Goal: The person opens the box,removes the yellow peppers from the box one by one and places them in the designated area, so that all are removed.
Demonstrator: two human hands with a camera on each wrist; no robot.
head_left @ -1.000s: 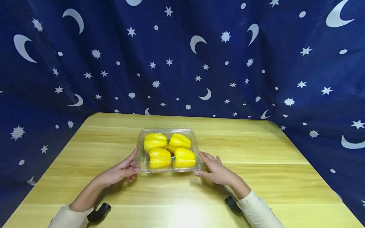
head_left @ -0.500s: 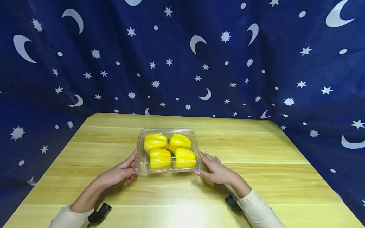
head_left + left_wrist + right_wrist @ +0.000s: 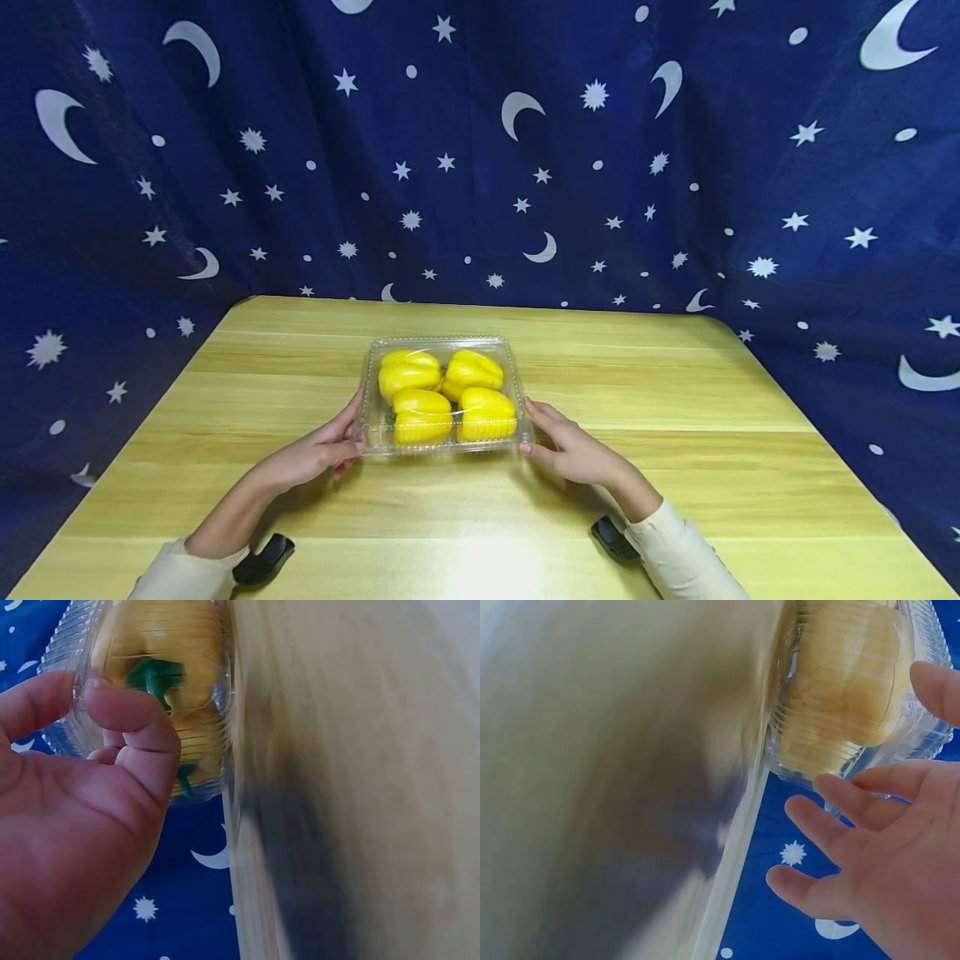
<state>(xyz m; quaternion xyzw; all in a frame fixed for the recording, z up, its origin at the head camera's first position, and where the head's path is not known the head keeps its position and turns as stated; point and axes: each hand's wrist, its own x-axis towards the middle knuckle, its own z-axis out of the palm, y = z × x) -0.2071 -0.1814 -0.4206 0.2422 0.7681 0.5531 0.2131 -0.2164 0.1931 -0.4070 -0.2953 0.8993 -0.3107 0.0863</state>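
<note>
A clear plastic clamshell container (image 3: 438, 341) with a ribbed edge holds several yellow bell peppers (image 3: 422, 419) in two rows. It lies on the wooden table, its lid down over them. At its left side, my left hand (image 3: 318, 457) pinches the rim near the front corner between thumb and curled fingers. Green stems (image 3: 156, 675) show through the plastic in the left wrist view. My right hand (image 3: 567, 450) is at the opposite side, thumb at the front right corner. In the right wrist view its fingers (image 3: 817, 825) are spread and relaxed, fingertips right at the container's side wall.
The wooden table (image 3: 675, 392) extends around the container to a straight back edge. Behind and beside it hangs a dark blue curtain (image 3: 450, 208) with white moons and stars. Black wrist devices (image 3: 264, 560) sit at both pale sleeves (image 3: 187, 573).
My right thumb has come slightly closer to the container's front right corner. The left thumb has shifted a little toward the left along the rim. The container stays essentially in place.
</note>
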